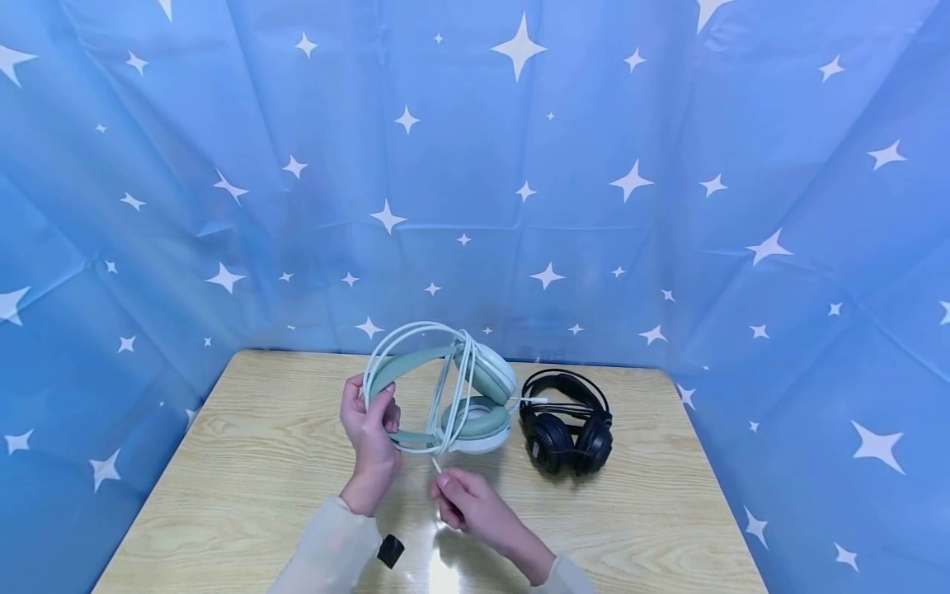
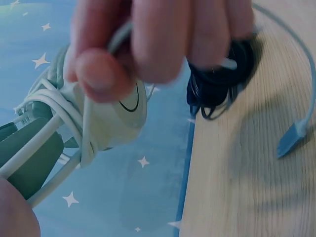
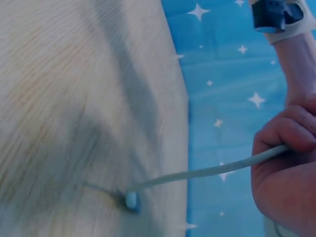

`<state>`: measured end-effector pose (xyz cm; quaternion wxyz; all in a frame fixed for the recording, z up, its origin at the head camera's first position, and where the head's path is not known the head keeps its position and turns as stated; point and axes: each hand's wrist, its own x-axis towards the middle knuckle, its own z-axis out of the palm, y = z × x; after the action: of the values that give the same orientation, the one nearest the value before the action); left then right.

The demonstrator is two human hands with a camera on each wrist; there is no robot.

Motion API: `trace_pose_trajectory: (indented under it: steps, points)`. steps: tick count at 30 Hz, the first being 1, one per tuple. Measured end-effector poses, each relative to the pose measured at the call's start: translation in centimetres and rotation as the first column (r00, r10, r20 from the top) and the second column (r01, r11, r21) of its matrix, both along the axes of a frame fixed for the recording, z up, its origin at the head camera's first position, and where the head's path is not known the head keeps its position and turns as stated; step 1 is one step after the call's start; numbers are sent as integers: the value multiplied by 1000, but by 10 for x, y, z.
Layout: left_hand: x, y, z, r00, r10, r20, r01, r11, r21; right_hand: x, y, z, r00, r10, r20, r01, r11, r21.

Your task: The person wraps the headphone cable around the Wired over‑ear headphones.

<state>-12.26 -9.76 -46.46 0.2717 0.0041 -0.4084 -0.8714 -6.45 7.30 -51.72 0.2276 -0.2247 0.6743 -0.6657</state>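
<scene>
My left hand point(image 1: 374, 425) grips the headband of pale green and white headphones point(image 1: 490, 375), holding them above the table with the ear cups toward the right. Several loops of their pale cable point(image 1: 416, 327) wrap around the headband and cups. Just below the cups, my right hand point(image 1: 471, 503) pinches a length of this cable between thumb and curled fingers. In the left wrist view, the right fingers point(image 2: 160, 39) close over the cable in front of an ear cup. The cable's loose end hangs down with a small plug point(image 2: 291, 140), which the right wrist view also shows.
Black headphones point(image 1: 567, 437) with their own wound cable lie on the wooden table point(image 1: 245, 462), right of the pale pair. A short white stick-like piece point(image 1: 534, 400) juts from the pale pair and overlaps them. A blue star-patterned curtain point(image 1: 475, 165) hangs behind and on both sides.
</scene>
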Motion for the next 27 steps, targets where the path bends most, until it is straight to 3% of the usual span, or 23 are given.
trace_pose_trajectory:
  steps: [4,10,17,27]
  points:
    - [3,1,-3,999,35,-25,-38,988,-152,-1,2,3,1000,9,-11,-9,1000,-18]
    - [8,1,-7,993,70,-99,-103,912,-397,-3,6,11,999,47,-27,-48,999,-19]
    - [7,-4,-8,983,78,-165,-152,849,-506,-5,21,24,999,28,-34,-28,999,17]
    - [5,-12,-14,964,75,-254,-225,741,-633,-12,42,39,997,-14,-78,14,1000,5]
